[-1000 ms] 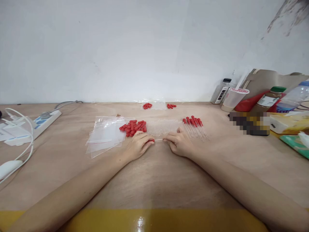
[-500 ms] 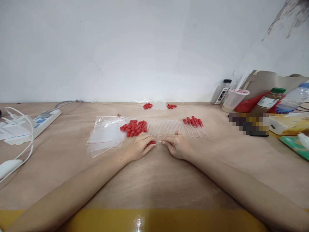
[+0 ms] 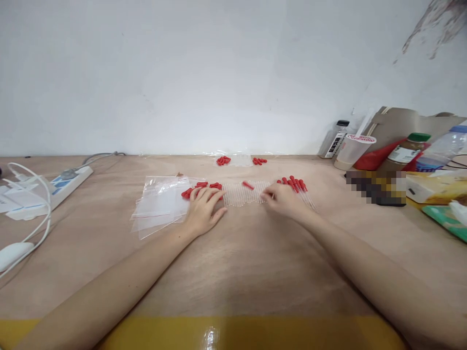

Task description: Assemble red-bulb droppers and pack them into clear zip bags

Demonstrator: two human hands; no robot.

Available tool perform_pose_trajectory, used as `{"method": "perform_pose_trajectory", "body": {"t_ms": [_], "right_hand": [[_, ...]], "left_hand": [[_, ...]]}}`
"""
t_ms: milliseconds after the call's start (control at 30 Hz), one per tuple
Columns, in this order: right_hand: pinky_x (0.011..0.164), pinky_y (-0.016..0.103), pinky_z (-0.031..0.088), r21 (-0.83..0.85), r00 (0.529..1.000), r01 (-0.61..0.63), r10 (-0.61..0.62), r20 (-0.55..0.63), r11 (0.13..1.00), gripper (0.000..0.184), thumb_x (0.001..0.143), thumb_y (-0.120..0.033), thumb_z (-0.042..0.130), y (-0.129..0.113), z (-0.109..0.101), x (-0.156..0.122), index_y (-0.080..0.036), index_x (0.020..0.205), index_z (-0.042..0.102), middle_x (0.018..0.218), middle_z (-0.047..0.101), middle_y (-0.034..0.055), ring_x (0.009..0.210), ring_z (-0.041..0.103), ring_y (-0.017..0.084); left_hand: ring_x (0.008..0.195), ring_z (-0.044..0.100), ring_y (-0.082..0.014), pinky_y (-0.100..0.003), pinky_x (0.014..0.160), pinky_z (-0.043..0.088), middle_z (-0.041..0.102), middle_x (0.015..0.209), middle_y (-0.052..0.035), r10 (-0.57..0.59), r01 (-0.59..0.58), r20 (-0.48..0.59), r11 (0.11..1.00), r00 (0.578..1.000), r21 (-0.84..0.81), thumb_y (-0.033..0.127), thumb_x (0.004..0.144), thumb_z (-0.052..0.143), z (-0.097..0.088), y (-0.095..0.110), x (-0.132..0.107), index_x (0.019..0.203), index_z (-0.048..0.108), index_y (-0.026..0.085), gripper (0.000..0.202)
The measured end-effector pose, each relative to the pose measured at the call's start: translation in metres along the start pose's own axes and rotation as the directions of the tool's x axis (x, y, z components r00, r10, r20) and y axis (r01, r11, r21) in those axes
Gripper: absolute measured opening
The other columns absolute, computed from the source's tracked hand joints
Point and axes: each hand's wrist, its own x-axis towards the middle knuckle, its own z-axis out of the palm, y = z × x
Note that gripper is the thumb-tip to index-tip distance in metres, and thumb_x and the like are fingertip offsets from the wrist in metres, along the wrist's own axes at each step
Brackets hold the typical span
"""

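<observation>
My left hand (image 3: 205,209) lies over the pile of red rubber bulbs (image 3: 188,193), fingers spread and partly covering the pile. My right hand (image 3: 280,198) is closed in a pinch at the right end of a row of thin clear glass tubes (image 3: 235,195). From its fingertips a dropper (image 3: 248,185) points up and to the left, its red bulb over the tubes. The stem is hard to make out against the row. Beyond my right hand lie several droppers with red bulbs (image 3: 293,183), partly hidden by it.
Clear plastic bags (image 3: 156,206) lie left of the bulbs. At the wall are more tubes (image 3: 241,160) between two small red heaps. A power strip (image 3: 73,187) with cables is at left; a cup (image 3: 353,151), bottles (image 3: 407,151) and a tissue pack (image 3: 425,187) stand at right.
My hands have moved apart. The left went from gripping a red bulb to lying open over the pile. The right moved up and right, with the dropper's bulb now showing.
</observation>
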Motion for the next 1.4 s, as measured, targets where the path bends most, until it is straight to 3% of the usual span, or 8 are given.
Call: {"method": "perform_pose_trajectory", "body": {"t_ms": [100, 200, 367, 600, 767, 967, 1267, 1400], "right_hand": [[0.053, 0.025, 0.034, -0.016, 0.944, -0.307, 0.302, -0.135, 0.952, 0.022, 0.077, -0.027, 0.049, 0.034, -0.014, 0.009, -0.017, 0.062, 0.061, 0.060, 0.061, 0.0039, 0.057, 0.053, 0.015], [0.054, 0.025, 0.036, 0.010, 0.895, -0.427, 0.424, -0.143, 0.904, 0.018, 0.074, -0.025, 0.051, 0.059, -0.016, 0.011, -0.016, 0.060, 0.059, 0.061, 0.061, 0.0054, 0.059, 0.055, 0.016], [0.059, 0.028, 0.037, -0.042, 0.901, -0.418, 0.407, -0.152, 0.908, 0.013, 0.073, -0.021, 0.049, 0.068, -0.001, 0.008, -0.016, 0.063, 0.057, 0.067, 0.061, 0.0085, 0.066, 0.057, 0.019], [0.061, 0.029, 0.036, -0.135, 0.900, -0.419, 0.390, -0.196, 0.898, 0.014, 0.073, -0.029, 0.051, 0.063, 0.004, 0.005, -0.016, 0.076, 0.053, 0.075, 0.062, 0.0102, 0.073, 0.057, 0.022], [0.059, 0.028, 0.036, -0.173, 0.896, -0.443, 0.433, -0.096, 0.880, 0.016, 0.072, -0.034, 0.052, 0.053, -0.001, 0.004, -0.019, 0.069, 0.057, 0.073, 0.062, 0.0081, 0.072, 0.057, 0.021], [0.064, 0.029, 0.039, -0.302, 0.883, -0.438, 0.469, 0.033, 0.847, 0.022, 0.074, -0.028, 0.045, 0.044, -0.004, 0.005, -0.018, 0.065, 0.062, 0.074, 0.063, 0.0085, 0.074, 0.058, 0.021], [0.084, 0.036, 0.036, -0.384, 0.884, -0.418, 0.466, 0.037, 0.823, 0.034, 0.079, -0.026, 0.038, 0.042, 0.006, 0.004, -0.008, 0.092, 0.063, 0.093, 0.063, 0.0176, 0.096, 0.055, 0.027], [0.087, 0.037, 0.033, -0.318, 0.876, -0.452, 0.482, 0.018, 0.833, 0.035, 0.081, -0.029, 0.035, 0.044, 0.008, 0.006, -0.008, 0.090, 0.061, 0.095, 0.061, 0.0184, 0.100, 0.053, 0.027]], "left_hand": [[0.103, 0.045, -0.0265, -0.046, 0.092, 0.024, 0.056, 0.106, -0.0088, -0.099, 0.100, -0.027, 0.993, 0.995, 0.062, 0.033, 0.078, 0.055, 0.002, -0.003, -0.001, 0.106, 0.053, 0.022, 0.031], [0.103, 0.044, -0.0267, -0.047, 0.092, 0.024, 0.055, 0.104, -0.0085, -0.122, 0.126, -0.047, 0.988, 0.991, 0.090, 0.033, 0.076, 0.055, 0.005, -0.004, -0.001, 0.098, 0.055, 0.022, 0.025], [0.101, 0.044, -0.0266, -0.047, 0.091, 0.024, 0.055, 0.102, -0.0082, -0.149, 0.152, -0.039, 0.981, 0.988, 0.116, 0.034, 0.076, 0.055, 0.005, -0.004, -0.002, 0.092, 0.056, 0.021, 0.020], [0.100, 0.045, -0.0258, -0.044, 0.087, 0.029, 0.054, 0.101, -0.0074, -0.178, 0.182, -0.040, 0.977, 0.983, 0.112, 0.030, 0.078, 0.053, 0.005, -0.006, -0.002, 0.091, 0.056, 0.021, 0.016], [0.097, 0.045, -0.0261, -0.039, 0.080, 0.034, 0.053, 0.101, -0.0080, -0.199, 0.204, -0.053, 0.971, 0.979, 0.127, 0.031, 0.078, 0.054, 0.004, -0.011, -0.002, 0.093, 0.055, 0.020, 0.019], [0.094, 0.045, -0.0265, -0.038, 0.079, 0.033, 0.053, 0.099, -0.0093, -0.224, 0.226, -0.035, 0.941, 0.974, 0.253, 0.041, 0.077, 0.054, -0.002, -0.010, 0.001, 0.088, 0.054, 0.018, 0.026], [0.092, 0.046, -0.0257, -0.036, 0.077, 0.034, 0.055, 0.096, -0.0094, -0.206, 0.212, -0.050, 0.938, 0.977, 0.275, 0.039, 0.082, 0.046, 0.000, -0.011, 0.001, 0.093, 0.055, 0.017, 0.027], [0.089, 0.047, -0.0244, -0.036, 0.076, 0.033, 0.056, 0.092, -0.0078, -0.215, 0.225, -0.069, 0.935, 0.974, 0.275, 0.034, 0.083, 0.046, 0.002, -0.014, 0.001, 0.086, 0.057, 0.017, 0.020]]}}
